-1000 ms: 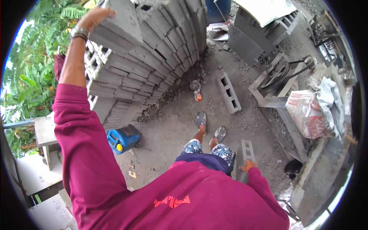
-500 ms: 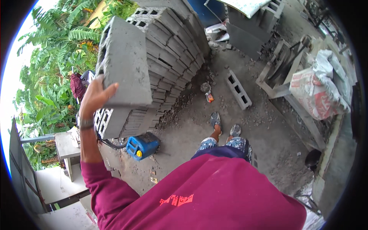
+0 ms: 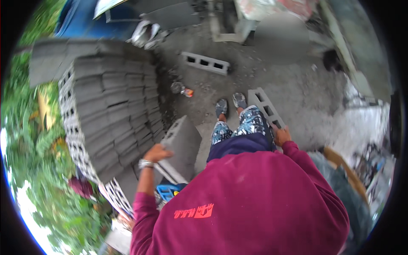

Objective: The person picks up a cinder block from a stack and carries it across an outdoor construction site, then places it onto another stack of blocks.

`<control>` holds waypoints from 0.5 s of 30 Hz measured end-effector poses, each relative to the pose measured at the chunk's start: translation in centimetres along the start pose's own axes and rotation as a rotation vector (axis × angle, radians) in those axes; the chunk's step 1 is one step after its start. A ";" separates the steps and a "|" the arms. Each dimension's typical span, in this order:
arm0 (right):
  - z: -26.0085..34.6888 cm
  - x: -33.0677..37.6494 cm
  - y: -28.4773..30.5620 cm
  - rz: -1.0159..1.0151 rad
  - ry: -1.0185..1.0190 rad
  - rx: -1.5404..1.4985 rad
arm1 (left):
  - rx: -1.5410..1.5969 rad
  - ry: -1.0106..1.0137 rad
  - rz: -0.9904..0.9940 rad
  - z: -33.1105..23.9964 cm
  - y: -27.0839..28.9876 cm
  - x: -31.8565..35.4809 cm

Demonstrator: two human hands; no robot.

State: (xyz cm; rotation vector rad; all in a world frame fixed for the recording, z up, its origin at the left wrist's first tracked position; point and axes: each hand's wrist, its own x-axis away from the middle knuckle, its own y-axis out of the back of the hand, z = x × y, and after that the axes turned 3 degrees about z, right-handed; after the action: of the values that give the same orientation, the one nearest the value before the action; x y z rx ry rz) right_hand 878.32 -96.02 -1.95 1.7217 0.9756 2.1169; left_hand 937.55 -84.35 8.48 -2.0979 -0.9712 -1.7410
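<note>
Down from the stack [image 3: 106, 106], block [image 3: 182, 146] hangs clamped in my left hand [image 3: 158, 152] (right hand [image 3: 281, 136] grips another [image 3: 265, 106]), long axis pointing ahead.

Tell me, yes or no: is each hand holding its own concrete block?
Yes, the left hand grips a grey concrete block beside the stack, and the right hand holds the end of another hollow block.

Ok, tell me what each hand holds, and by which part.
The left hand grips a grey block by its near top edge. The right hand holds a second block by its near end.
</note>
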 end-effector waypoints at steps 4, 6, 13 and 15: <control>1.9 0.6 -1.9 0.058 -0.136 -0.161 | -0.293 -0.012 -0.189 3.2 -13.6 -16.9; 2.0 0.4 -3.4 0.058 -0.215 -0.234 | -0.265 -0.016 -0.174 3.2 -15.2 -20.4; 1.6 1.0 -10.1 0.099 -0.449 -0.564 | -0.340 0.042 -0.017 -2.9 -10.6 -21.0; -0.3 1.3 -13.1 0.085 -0.488 -0.633 | -0.404 -0.002 -0.059 -3.2 -11.9 -22.8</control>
State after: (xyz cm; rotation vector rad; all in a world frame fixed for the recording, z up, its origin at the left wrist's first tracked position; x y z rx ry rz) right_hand 874.85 -85.55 -9.18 1.7972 0.0799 1.6509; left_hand 926.16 -84.84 -14.74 -2.3227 -0.7344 -2.1114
